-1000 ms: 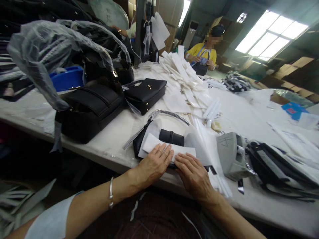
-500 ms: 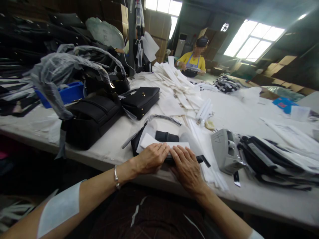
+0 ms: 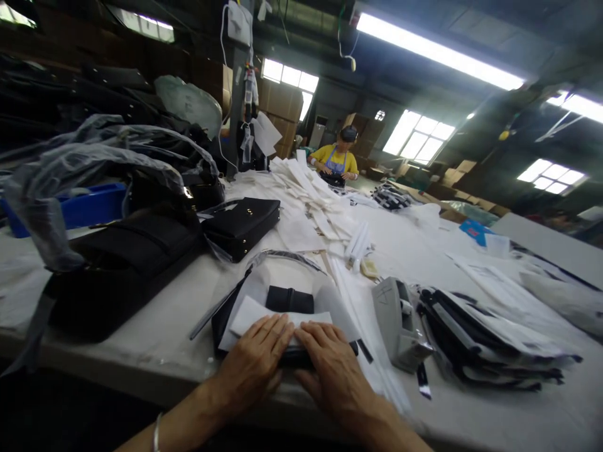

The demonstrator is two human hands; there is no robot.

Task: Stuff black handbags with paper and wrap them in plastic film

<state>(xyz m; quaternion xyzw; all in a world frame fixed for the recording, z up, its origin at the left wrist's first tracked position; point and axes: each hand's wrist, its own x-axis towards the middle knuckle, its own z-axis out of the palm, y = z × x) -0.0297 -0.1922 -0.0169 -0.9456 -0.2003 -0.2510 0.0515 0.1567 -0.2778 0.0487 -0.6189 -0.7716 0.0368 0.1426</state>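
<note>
A black handbag (image 3: 221,323) lies at the front edge of the table, with translucent sheets around its flap and a plastic-wrapped handle arching behind. Across its front lies a folded white packing sheet (image 3: 247,314). My left hand (image 3: 252,361) rests on this sheet, its fingers stretched out side by side and its thumb largely hidden. Close beside it, my right hand (image 3: 330,364) lies on the sheet's right part with fingers extended and thumb apart, lower down. Both hands' fingertips nearly meet at the middle of the sheet. What is under the palms is hidden.
Finished black bags (image 3: 242,226) stand at left, one with a plastic-wrapped handle. White strips (image 3: 306,188) are heaped behind. A grey tape dispenser (image 3: 400,326) and a stack of black pieces (image 3: 485,339) lie at right. A co-worker (image 3: 336,160) in yellow sits across the table.
The head view has tilted up and shifted, so things appear lower and further left. My left hand's fingers have gone from pinching the sheet's edge to lying flatter on it.
</note>
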